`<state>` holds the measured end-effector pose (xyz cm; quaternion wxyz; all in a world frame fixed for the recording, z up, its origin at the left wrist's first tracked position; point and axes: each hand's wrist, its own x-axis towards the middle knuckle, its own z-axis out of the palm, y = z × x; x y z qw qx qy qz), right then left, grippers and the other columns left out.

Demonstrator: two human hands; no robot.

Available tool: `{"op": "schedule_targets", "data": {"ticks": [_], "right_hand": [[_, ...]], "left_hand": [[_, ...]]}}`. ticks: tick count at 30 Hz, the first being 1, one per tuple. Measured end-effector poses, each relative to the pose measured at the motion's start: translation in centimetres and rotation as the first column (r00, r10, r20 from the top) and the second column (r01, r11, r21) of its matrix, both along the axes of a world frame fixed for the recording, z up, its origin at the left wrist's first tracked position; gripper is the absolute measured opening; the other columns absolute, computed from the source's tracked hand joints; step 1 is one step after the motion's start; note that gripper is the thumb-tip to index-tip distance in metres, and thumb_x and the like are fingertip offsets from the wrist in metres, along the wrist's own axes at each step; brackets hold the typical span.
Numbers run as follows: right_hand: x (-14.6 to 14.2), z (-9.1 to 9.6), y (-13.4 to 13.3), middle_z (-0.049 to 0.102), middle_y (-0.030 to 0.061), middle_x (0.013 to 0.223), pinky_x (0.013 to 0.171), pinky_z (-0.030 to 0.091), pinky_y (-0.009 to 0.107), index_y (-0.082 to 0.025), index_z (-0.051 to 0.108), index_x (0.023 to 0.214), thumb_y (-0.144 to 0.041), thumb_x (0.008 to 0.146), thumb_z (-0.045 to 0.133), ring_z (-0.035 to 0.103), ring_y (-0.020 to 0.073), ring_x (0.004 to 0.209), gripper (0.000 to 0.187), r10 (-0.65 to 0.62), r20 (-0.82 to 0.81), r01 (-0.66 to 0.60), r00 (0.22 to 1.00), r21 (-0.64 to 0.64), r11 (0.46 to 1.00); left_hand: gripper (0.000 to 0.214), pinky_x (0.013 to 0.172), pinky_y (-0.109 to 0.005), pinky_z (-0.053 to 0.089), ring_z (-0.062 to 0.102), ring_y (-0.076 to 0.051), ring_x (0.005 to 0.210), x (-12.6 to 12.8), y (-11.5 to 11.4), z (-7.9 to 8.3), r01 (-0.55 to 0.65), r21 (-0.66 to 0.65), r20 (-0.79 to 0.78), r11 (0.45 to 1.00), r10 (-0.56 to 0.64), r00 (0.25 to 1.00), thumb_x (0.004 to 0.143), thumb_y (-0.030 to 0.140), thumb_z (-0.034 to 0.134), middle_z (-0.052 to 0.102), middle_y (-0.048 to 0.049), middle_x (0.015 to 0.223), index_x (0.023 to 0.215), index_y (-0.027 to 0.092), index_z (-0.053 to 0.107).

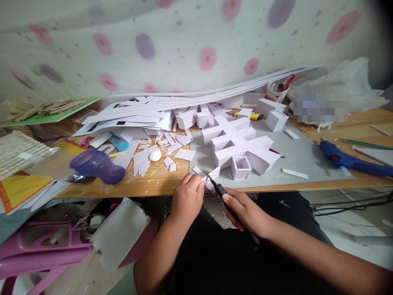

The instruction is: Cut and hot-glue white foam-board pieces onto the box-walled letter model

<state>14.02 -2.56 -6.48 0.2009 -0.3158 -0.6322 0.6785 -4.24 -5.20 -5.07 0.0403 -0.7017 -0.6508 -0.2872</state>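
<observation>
My left hand [187, 196] pinches a small white foam-board piece [212, 177] at the table's front edge. My right hand [244, 211] grips a black utility knife [218, 188], its blade tip touching that piece. Just beyond them a white foam-board model [239, 145] of joined box-like strips stands on a grey cutting mat [294, 153].
White board scraps and sheets [147, 119] pile up at the back left. A purple plastic object [96, 166] lies on the left, a blue glue gun [346, 157] on the right. A pink stool [39, 246] stands at lower left. Cables lie on the floor at right.
</observation>
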Motion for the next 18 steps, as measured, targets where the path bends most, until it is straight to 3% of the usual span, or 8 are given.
{"op": "schedule_targets", "data": {"ticks": [18], "right_hand": [[-0.7, -2.1, -0.6, 0.036, -0.0107, 0.047, 0.034, 0.024, 0.018, -0.017, 0.045, 0.101, -0.062, 0.089, 0.036, 0.029, 0.0071, 0.036, 0.047, -0.06, -0.078, 0.058, 0.995, -0.032, 0.998]], "left_hand": [[0.022, 0.065, -0.027, 0.041, 0.057, -0.018, 0.071, 0.2, -0.1, -0.2, -0.033, 0.003, -0.001, 0.999, 0.033, 0.999, 0.092, 0.024, 0.043, 0.059, -0.0042, 0.074, 0.075, 0.02, 0.056]]}}
